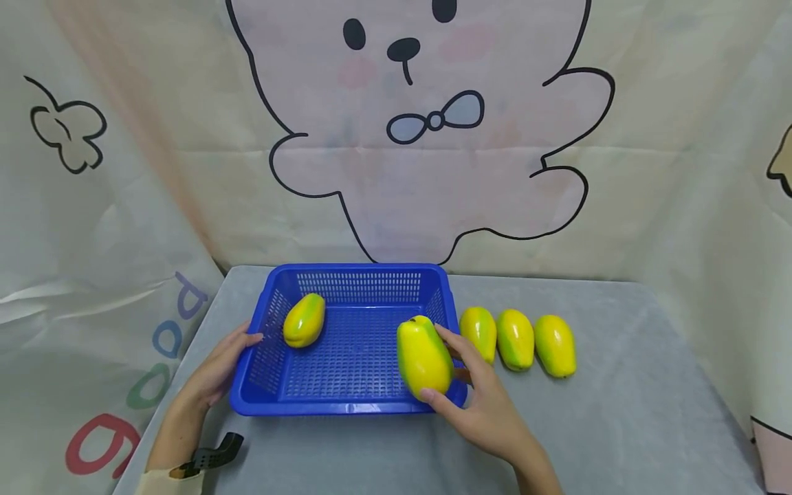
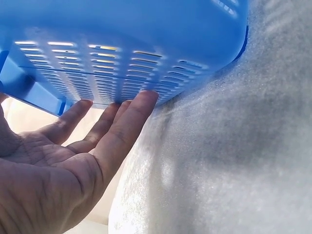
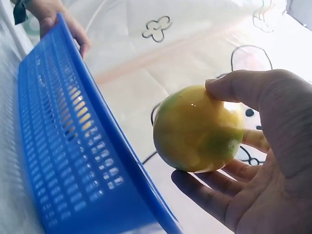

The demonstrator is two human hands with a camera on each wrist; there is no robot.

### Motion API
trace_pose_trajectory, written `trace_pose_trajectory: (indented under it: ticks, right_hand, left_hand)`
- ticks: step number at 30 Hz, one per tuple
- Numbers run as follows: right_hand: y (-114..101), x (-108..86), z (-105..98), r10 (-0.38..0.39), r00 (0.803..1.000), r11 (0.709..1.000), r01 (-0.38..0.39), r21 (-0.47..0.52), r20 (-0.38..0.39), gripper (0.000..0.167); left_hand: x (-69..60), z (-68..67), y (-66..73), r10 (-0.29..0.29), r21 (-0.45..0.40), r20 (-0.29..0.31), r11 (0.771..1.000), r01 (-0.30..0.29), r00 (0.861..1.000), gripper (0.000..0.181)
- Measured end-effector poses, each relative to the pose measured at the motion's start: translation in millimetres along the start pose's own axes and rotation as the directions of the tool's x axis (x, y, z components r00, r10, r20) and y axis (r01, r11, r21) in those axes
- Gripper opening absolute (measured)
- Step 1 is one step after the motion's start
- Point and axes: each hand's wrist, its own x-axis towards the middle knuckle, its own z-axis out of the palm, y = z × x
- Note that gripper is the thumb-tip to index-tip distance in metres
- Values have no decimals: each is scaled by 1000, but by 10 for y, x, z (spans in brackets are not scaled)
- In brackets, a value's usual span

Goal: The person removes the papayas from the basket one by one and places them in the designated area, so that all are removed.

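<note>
A yellow-green papaya [image 1: 424, 357] is held by my right hand [image 1: 482, 405] above the right end of a blue plastic basket [image 1: 346, 410]. The right wrist view shows the thumb on one side of this papaya [image 3: 195, 131] and the fingers around the other. My left hand [image 1: 216, 364] holds the basket's left rim. Its fingers [image 2: 129, 124] lie against the outer slotted wall in the left wrist view, with the thumb mostly out of sight there. One papaya [image 1: 304, 320] lies inside the basket at the left.
Right of the basket, three more papayas stand in a row: a near one [image 1: 478, 333], a middle one [image 1: 515, 339] and an outer one [image 1: 555, 346]. A grey cloth covers the table [image 1: 631, 412]. Behind hangs a printed curtain [image 1: 433, 192].
</note>
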Motion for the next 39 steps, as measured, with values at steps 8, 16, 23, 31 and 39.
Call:
trace_pose_trajectory:
  ticks: [8,16,23,31,39]
  right_hand:
    - [92,-112,-127,7,995,999,-11,-33,-97,78]
    - [127,-168,-232,31,991,997,-39,-60,-129,80]
    - [278,-213,-428,63,984,991,-82,-103,-169,80]
    - [349,-244,-540,112,977,988,-129,-80,-184,80]
    - [523,-374,-453,201,967,977,-209,-35,-158,79]
  left_hand:
    - [3,14,-6,-8,7,-13,1000,8,1000,73]
    - [10,16,-12,-8,4,-8,1000,8,1000,74]
    - [13,4,-27,-16,5,-15,1000,17,1000,75]
    - [-12,-6,-7,-18,9,-19,1000,18,1000,74]
    - [-14,8,8,-16,8,-14,1000,16,1000,74]
